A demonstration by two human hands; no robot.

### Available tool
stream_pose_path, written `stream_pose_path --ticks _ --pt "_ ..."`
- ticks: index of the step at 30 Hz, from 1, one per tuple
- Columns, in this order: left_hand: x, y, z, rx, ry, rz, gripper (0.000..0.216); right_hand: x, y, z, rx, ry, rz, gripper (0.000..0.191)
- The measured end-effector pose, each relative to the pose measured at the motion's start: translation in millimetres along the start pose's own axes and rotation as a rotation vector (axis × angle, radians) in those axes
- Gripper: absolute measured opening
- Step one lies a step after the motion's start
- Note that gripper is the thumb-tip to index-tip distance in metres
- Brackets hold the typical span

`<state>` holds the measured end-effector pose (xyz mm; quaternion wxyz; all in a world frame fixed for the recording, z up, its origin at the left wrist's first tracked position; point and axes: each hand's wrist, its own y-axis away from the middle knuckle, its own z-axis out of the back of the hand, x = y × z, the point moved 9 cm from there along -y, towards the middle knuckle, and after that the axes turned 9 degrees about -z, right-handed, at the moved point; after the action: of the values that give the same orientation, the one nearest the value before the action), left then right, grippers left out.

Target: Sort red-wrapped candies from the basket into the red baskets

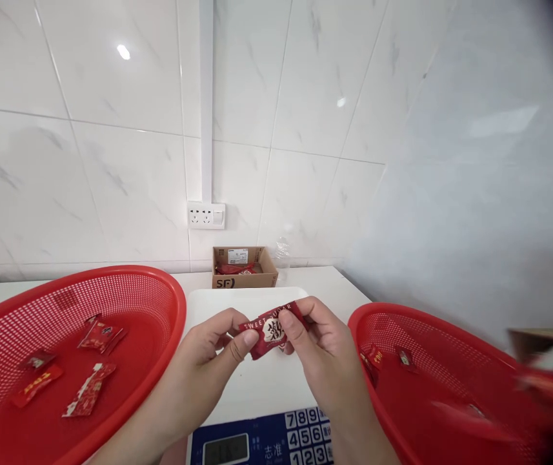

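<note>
A dark red candy packet (270, 330) printed "SWEET SUGAR" is held up between my two hands, over the white pan of a digital scale (251, 384). My left hand (211, 355) pinches its left end between thumb and fingers. At the right end, my right hand (322, 342) grips it, the thumb lying across the front. Below the hands is the scale's blue panel (261, 439) with a display and number keys; my right wrist covers part of it.
On the left stands a red perforated basket (172, 303) with several wrapped packets inside. Another red basket (368, 313) stands on the right, also holding packets. A small cardboard box (244, 281) with red packets sits by the tiled wall, below a socket (206, 215). Blurred objects fill the right edge.
</note>
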<state>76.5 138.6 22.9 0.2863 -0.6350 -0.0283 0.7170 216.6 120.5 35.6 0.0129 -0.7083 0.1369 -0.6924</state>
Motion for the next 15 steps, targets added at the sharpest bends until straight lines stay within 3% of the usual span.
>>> stream_pose_path --ticks 7,11,15 --pt "-1 5 -3 0.03 0.129 0.01 0.03 1 3 -1 0.057 0.08 0.022 0.033" --pt "3 2 -1 -0.02 0.235 0.014 0.033 -5 -2 -1 0.102 0.092 0.048 0.035" --pt "18 -5 3 -0.064 0.271 0.059 0.035 -19 -14 -2 0.156 0.079 -0.021 0.035"
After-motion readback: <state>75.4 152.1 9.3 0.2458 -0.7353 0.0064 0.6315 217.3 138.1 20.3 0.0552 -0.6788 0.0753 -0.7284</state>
